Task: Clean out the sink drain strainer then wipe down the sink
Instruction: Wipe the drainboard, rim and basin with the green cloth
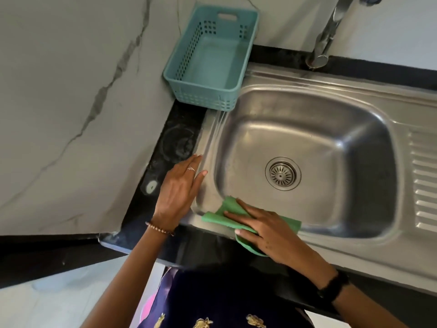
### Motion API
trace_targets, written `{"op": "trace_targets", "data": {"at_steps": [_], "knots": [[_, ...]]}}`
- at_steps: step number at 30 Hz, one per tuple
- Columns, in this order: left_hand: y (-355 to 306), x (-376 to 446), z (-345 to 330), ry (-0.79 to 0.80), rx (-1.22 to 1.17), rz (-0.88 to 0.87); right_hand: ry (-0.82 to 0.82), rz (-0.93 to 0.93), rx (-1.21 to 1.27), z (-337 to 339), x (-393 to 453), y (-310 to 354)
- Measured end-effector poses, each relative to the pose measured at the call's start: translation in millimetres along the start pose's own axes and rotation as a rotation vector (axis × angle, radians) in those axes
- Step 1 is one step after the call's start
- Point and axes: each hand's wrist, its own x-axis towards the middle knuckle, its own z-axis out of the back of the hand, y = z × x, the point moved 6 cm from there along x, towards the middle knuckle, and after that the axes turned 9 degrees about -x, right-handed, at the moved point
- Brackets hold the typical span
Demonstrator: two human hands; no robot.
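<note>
Pressure matters here: we keep our right hand [267,229] flat on the green cloth [227,210], left hand [181,185] flat, holding nothing, bracing the sink [354,95] rim.

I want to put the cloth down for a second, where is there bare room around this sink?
The ribbed draining board right of the basin is bare. So is the basin floor around the strainer. The blue basket beside the tap holds nothing. The near left corner is crowded: left hand flat on the rim, right hand pressing the green cloth.
</note>
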Motion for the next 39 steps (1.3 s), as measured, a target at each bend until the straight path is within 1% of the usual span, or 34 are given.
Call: {"op": "trace_targets", "data": {"at_steps": [2, 4, 7, 9, 10, 12, 13, 16, 20, 24, 26, 29, 33, 34, 36, 37, 39], "knots": [[2, 8, 2, 0.008, -0.014, -0.005, 0.012, -0.011, -0.041, -2, 19, 13], [2, 16, 0, 0.05, -0.016, -0.015, 0.009, -0.052, -0.04, -6, 43, 24], [3, 25, -6, 0.119, -0.064, -0.037, -0.081, -0.174, 0.024, -10, 79, 37], [7, 32, -9, 0.126, -0.122, -0.023, -0.148, -0.264, 0.107, -9, 101, 40], [9, 36, -9, 0.122, -0.143, -0.01, -0.181, -0.302, 0.191, -7, 111, 37], [9, 44, -12, 0.108, -0.165, -0.004, -0.287, -0.335, 0.454, 2, 131, 26], [9, 50, -13, 0.104, -0.178, -0.005, -0.332, -0.311, 0.554, 10, 142, 19], [7, 66, -18, 0.1, -0.195, 0.006, -0.396, -0.236, 0.681, 39, 175, -6], [8, 77, -28, 0.106, -0.03, 0.039, -0.461, -0.292, 0.897, 66, 198, -31], [7, 77, -29, 0.076, -0.021, 0.039, -0.533, -0.166, 0.93, 42, 176, -13], [4, 79, -30, 0.09, -0.021, 0.028, -0.537, -0.132, 1.021, 20, 161, -1], [3, 83, -32, 0.099, -0.016, 0.025, -0.499, -0.211, 1.252, 2, 159, 3], [-3, 91, -30, 0.07, -0.004, -0.003, -0.566, -0.375, 1.571, 8, 183, -29], [-5, 93, -30, 0.076, 0.004, -0.02, -0.571, -0.381, 1.6, 12, 190, -37], [-9, 95, -33, 0.103, 0.005, -0.037, -0.598, -0.297, 1.597, 28, 204, -48], [-10, 96, -34, 0.112, 0.002, -0.034, -0.629, -0.247, 1.576, 36, 209, -53], [-9, 98, -38, 0.119, -0.004, -0.009, -0.691, -0.209, 1.552, 53, 224, -67]]}}
